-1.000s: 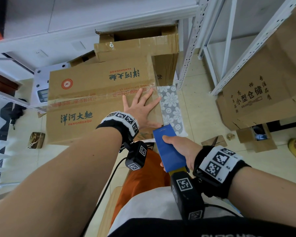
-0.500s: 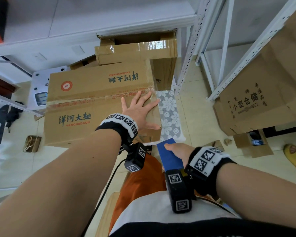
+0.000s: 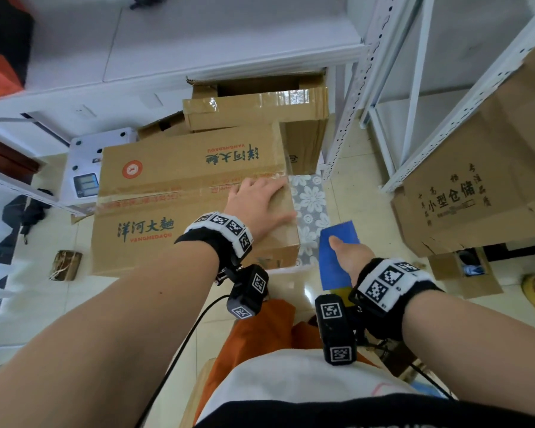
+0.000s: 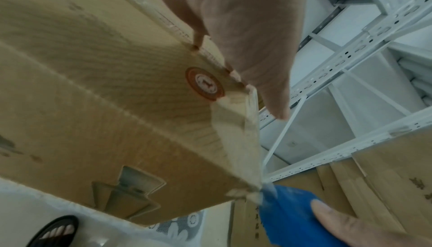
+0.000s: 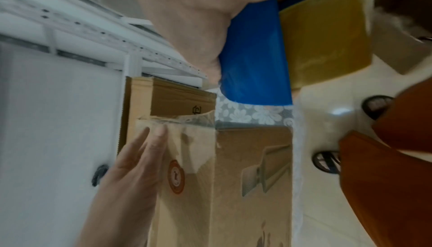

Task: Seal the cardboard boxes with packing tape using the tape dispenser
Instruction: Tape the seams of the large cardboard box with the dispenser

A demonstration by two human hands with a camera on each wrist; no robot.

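Note:
A brown cardboard box (image 3: 167, 211) with blue print lies on the floor, and clear tape (image 3: 155, 197) runs along its top seam. My left hand (image 3: 260, 202) lies flat on the right end of the box top, fingers straight and close together by the seam; the left wrist view shows the palm (image 4: 245, 38) on the box edge (image 4: 233, 121). My right hand (image 3: 349, 257) grips a blue tape dispenser (image 3: 337, 257) just off the box's right end, above the floor. In the right wrist view the dispenser (image 5: 254, 57) carries a yellowish tape roll (image 5: 325, 34).
A second taped box (image 3: 254, 109) stands behind the first. White shelf uprights (image 3: 349, 97) rise at the right, with a large printed carton (image 3: 482, 186) and a small open box (image 3: 467, 270) beyond. A flowered mat (image 3: 309, 205) lies under the box end. A white scale (image 3: 87, 168) sits at left.
My left hand's spread fingers have closed together and slid toward the box's right edge. My right hand has carried the dispenser to the right, away from the box end.

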